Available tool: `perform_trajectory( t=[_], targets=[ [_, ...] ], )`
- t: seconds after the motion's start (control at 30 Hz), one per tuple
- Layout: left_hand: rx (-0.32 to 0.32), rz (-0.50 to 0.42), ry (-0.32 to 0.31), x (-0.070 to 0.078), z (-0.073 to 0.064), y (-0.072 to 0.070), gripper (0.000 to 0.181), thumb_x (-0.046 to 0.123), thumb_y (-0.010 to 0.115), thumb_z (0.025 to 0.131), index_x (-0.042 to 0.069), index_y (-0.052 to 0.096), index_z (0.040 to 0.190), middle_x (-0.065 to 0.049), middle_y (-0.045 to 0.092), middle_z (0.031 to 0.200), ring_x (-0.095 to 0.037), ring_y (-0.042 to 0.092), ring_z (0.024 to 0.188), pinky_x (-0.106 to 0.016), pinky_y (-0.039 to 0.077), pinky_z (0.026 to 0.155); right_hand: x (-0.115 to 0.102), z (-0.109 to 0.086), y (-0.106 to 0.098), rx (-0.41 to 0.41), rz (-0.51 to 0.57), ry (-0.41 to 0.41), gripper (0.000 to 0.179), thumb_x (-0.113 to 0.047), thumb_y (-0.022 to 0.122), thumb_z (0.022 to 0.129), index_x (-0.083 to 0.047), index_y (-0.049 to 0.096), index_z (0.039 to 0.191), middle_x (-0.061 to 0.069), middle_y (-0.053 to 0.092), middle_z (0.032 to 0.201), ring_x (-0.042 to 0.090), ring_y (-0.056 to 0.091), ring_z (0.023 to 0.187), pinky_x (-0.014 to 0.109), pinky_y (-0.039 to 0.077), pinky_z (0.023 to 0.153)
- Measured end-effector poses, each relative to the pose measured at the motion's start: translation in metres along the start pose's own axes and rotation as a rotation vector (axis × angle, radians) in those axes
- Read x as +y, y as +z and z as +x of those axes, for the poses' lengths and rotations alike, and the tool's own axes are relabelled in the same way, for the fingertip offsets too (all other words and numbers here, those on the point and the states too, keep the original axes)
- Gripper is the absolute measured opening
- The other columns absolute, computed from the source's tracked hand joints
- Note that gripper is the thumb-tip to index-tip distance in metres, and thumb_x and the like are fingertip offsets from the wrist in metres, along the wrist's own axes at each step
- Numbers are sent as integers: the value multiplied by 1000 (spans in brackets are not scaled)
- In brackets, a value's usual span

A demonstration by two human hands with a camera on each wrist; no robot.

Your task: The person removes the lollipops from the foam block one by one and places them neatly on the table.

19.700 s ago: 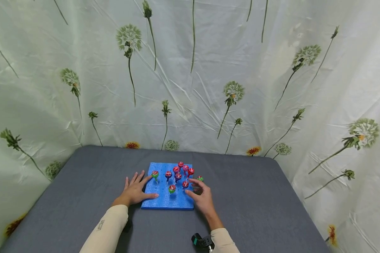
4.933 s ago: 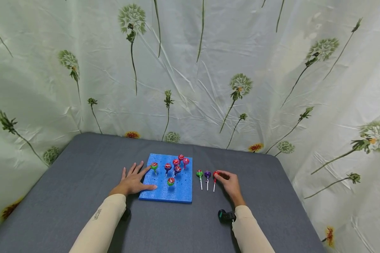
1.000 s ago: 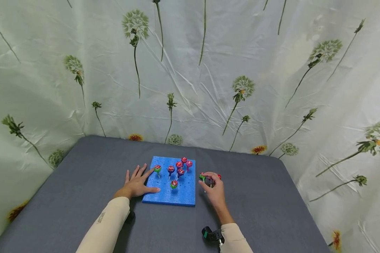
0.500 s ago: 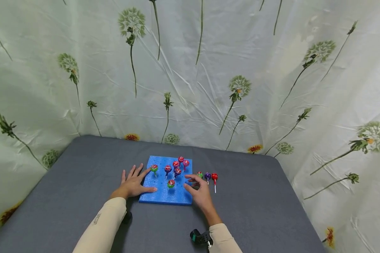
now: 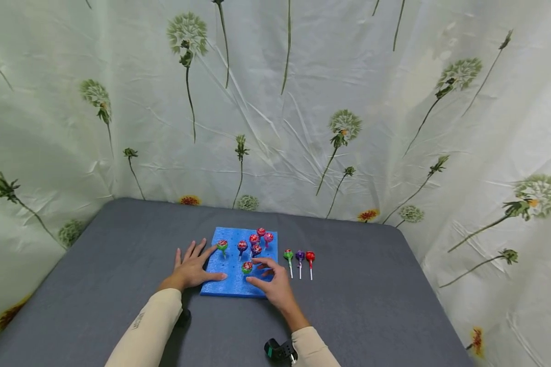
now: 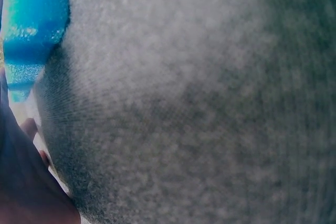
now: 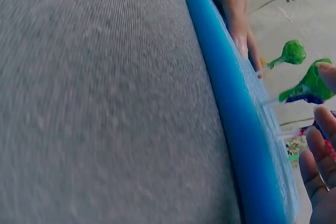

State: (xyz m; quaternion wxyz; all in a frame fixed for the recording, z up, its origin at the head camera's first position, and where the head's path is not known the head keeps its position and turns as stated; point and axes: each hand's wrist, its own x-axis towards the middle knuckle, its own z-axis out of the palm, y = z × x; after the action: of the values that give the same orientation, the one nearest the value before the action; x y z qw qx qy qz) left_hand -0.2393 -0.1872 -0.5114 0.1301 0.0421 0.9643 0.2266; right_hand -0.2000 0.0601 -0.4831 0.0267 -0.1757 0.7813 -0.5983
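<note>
A blue foam board [image 5: 229,288] lies on the table with several wrapped lollipops standing in it by their sticks. My left hand [image 5: 190,271] rests spread at the board's left edge, thumb on its top. One finger reaches beside a green lollipop [image 5: 222,245]. Over the board's front right, my right hand [image 5: 277,286] has thumb and fingers parted around the front green-and-red lollipop [image 5: 247,267]. In the right wrist view the thumb tip is right at this green lollipop's head [image 7: 310,85], the other fingers apart from it. The left wrist view shows mostly grey cloth.
Right of the board, a green lollipop [image 5: 288,254], a purple lollipop [image 5: 300,256] and a red lollipop [image 5: 309,256] lie in a row, sticks toward me. Red and pink lollipops [image 5: 268,237] crowd the board's back right. A flowered curtain hangs behind the grey table [image 5: 362,290].
Earlier, lollipops left the board's right side and were laid in a row on the table. In the last second my right hand moved left from that row to the front green lollipop. The left hand stayed.
</note>
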Motion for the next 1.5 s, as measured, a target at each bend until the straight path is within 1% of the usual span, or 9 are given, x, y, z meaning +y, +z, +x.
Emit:
perform_trajectory(
  t=[0.07, 0.23, 0.43, 0.63, 0.8, 0.93, 1.07, 1.33, 1.5],
  targets=[
    [5, 3, 6, 0, 0, 0, 107, 76, 63, 71, 14, 30, 152, -26, 12, 157, -50, 1, 143, -68, -11, 107, -9, -2, 2, 7, 6, -6, 36, -1, 71, 86, 7, 61, 120, 19, 63, 117, 43, 54, 106, 47, 48, 88],
    [7, 2, 9, 1, 0, 0, 107, 76, 62, 71, 14, 30, 152, -25, 13, 157, -49, 1, 143, -67, -10, 107, -14, -4, 9, 56, 22, -9, 31, -1, 70, 86, 5, 63, 115, 18, 63, 111, 43, 56, 103, 45, 49, 87],
    [4, -2, -3, 0, -2, 1, 107, 76, 62, 71, 14, 29, 152, -25, 12, 157, -49, 1, 143, -67, -11, 107, -13, -5, 16, 109, 38, -1, 28, -1, 70, 86, 5, 64, 112, 19, 65, 109, 41, 58, 103, 50, 48, 88],
    [3, -1, -4, 0, -3, -2, 108, 77, 62, 71, 14, 29, 152, -25, 12, 157, -49, 1, 143, -67, -12, 107, -13, -4, 18, 129, 38, 10, 26, -2, 71, 85, 3, 65, 109, 16, 67, 107, 41, 58, 102, 46, 50, 87],
    [1, 10, 5, -2, -4, -1, 107, 76, 63, 71, 14, 30, 152, -25, 13, 157, -49, 2, 143, -68, -11, 107, -13, -4, 19, 135, 30, 17, 25, -2, 72, 85, 4, 65, 109, 18, 66, 105, 42, 58, 99, 46, 50, 85],
    [10, 5, 11, -2, -4, 0, 107, 76, 63, 71, 14, 30, 152, -25, 13, 157, -49, 2, 143, -68, -11, 107, -14, -4, 19, 159, 14, 24, 25, -1, 72, 84, 4, 66, 108, 19, 66, 103, 42, 57, 96, 45, 50, 83],
    [16, -5, 18, -2, -4, 2, 106, 75, 63, 72, 15, 30, 152, -25, 13, 157, -49, 2, 143, -68, -10, 107, -15, -4, 19, 174, -4, 14, 24, 0, 72, 84, 5, 66, 107, 20, 66, 101, 44, 56, 93, 45, 50, 81],
    [14, -11, 15, -1, -3, 3, 107, 76, 63, 71, 15, 30, 152, -25, 13, 157, -49, 2, 143, -67, -11, 107, -17, -3, 16, 168, -4, 14, 26, -2, 73, 84, 5, 66, 108, 19, 66, 102, 43, 57, 95, 51, 49, 83],
    [8, -13, 9, -3, -2, 1, 107, 75, 64, 71, 16, 29, 152, -24, 12, 158, -48, 1, 143, -67, -12, 107, -17, -1, 14, 197, -7, -3, 25, -2, 74, 83, 4, 67, 106, 18, 67, 99, 43, 57, 92, 51, 49, 81]
  ],
)
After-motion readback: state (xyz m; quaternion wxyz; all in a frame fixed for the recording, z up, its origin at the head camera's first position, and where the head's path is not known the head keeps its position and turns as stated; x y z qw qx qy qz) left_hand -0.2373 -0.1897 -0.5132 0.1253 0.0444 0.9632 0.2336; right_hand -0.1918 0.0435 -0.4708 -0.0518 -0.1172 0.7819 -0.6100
